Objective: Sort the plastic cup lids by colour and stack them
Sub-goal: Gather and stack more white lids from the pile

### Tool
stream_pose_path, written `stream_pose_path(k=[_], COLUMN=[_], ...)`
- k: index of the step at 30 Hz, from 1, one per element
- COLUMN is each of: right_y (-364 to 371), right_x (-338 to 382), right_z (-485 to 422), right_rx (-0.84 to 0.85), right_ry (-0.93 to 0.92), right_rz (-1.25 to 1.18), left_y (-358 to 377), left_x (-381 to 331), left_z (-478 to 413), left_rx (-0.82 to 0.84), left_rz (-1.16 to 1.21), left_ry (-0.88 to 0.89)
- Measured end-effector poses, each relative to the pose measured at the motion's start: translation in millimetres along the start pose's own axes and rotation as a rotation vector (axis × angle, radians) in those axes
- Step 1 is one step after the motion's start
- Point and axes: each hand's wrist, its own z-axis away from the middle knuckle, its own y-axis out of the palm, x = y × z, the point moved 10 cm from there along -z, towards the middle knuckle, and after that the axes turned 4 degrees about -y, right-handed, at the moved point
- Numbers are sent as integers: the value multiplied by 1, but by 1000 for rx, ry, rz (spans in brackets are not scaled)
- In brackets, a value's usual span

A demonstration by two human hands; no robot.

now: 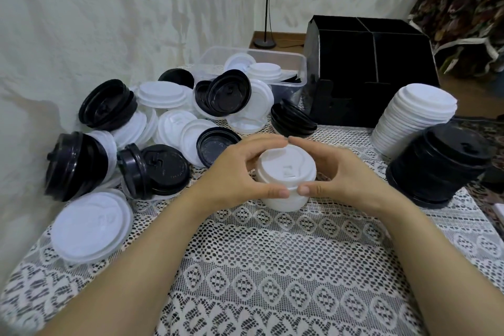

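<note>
- The left hand (234,172) and right hand (343,174) are curled round a short white stack (286,174) from either side. Their thumbs almost meet on its near rim and their fingertips almost meet behind it.
- That stack stands on the desk (272,267), mid-way across and just in front of the person.
- The step in hand looks like squaring and pressing these white lids so they nest evenly.
- Next, it probably joins the tall white stack (411,117), which leans to the right beside the black stack (439,163). It would need to be set down gently to avoid tipping that stack.
- A mixed heap (174,120) of black and white lids on the left is not yet sorted, and more lie in the clear tub (253,63).
- No brand or writing is legible; the embossed marks on the lids are too small to read.
</note>
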Motion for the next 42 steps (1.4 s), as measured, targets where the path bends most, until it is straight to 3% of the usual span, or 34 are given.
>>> stream_pose_path(k=[16, 29, 42], right_y=[-2, 2, 1], right_x=[-6, -5, -5], right_z=[0, 0, -2], right_rx=[2, 14, 41], right_ry=[73, 78, 141], right_rz=[262, 184, 284], left_y=[11, 14, 15], left_x=[18, 36, 44], left_z=[1, 1, -3], left_rx=[117, 177, 186], left_rz=[-182, -143, -158], left_ry=[-128, -227, -262])
